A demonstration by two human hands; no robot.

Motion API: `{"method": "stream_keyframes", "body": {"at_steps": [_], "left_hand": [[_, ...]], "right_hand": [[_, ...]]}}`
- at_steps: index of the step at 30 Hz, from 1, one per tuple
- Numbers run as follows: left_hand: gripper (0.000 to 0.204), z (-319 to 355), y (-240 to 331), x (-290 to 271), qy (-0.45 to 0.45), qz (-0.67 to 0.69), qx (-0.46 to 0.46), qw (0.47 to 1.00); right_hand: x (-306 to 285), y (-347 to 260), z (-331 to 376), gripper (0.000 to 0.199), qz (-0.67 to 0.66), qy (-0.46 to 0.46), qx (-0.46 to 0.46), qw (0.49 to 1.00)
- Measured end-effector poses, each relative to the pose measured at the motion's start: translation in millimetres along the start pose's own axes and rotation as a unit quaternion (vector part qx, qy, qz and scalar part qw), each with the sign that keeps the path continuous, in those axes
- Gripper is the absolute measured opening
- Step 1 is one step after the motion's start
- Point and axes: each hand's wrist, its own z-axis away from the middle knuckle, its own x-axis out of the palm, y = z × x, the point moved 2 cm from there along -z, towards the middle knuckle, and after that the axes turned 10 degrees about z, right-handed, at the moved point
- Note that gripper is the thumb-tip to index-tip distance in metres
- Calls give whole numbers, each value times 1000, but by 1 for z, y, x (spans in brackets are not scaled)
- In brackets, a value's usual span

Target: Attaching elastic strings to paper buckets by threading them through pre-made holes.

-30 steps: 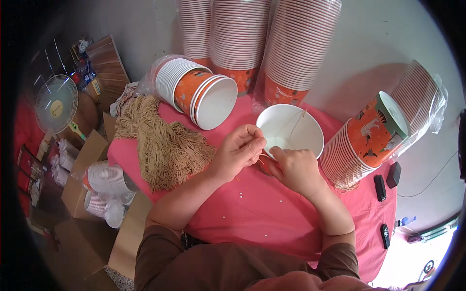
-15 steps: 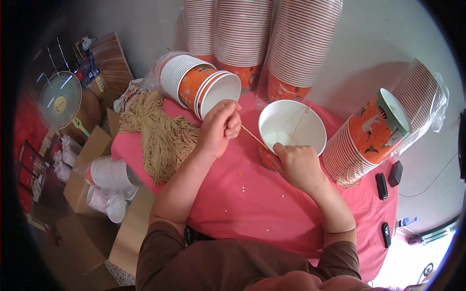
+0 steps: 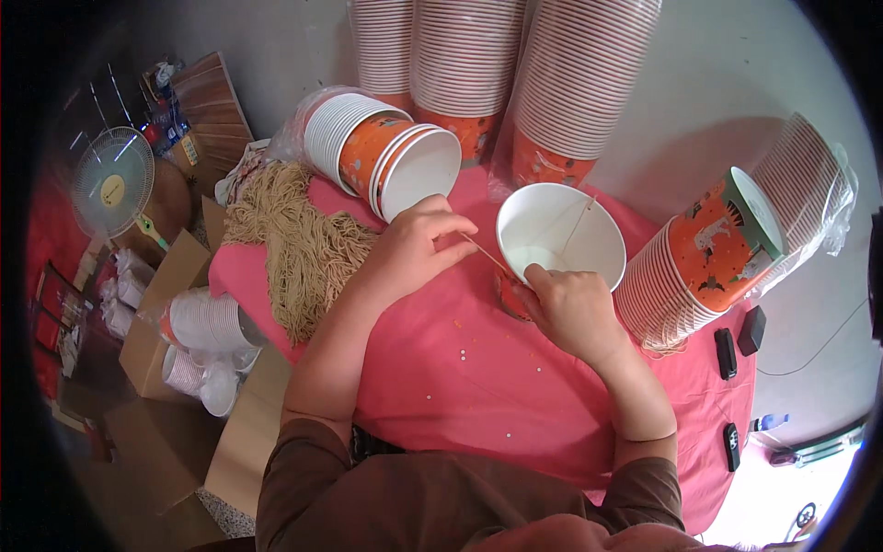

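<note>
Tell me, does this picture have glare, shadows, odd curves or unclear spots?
Head view: bright patch at lower right washed out by glare; head view: soft shadow on the wall behind the right-hand tubs; head view: black, curved rim, as from a wide lens; head view: the string shows, too fine for detail.

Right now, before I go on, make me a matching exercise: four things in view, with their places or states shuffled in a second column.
Things:
1. Left hand
2. Right hand
3. Tan string bundle
4. Fan

Places or states:
A. Lying on the left part of the pink tablecloth
B. Off the table, at the far left
C. Pinching a thin cord
D. At the near rim of the open cup

Pairs: 1-C, 2-D, 3-A, 4-B
</note>
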Motion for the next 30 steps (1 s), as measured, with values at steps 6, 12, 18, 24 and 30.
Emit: {"method": "stream_keyframes", "body": {"at_steps": [6,12,18,24,30], "left_hand": [[8,-1,-6,0,-23,-1,21,999],[10,-1,-19,-4,18,-4,44,999],[10,-3,-34,-12,29,-10,-32,999],[9,-4,-39,-14,81,36,-33,996],[9,-4,-39,-11,69,344,-119,929]], "right_hand": [[-1,1,1,25,-22,-9,-3,1000],[-4,-1,0,25,-37,-27,1,999],[-2,0,0,23,-23,-32,5,999],[-1,0,1,24,-7,-29,4,1000],[-1,1,1,24,-8,-28,0,1000]]}}
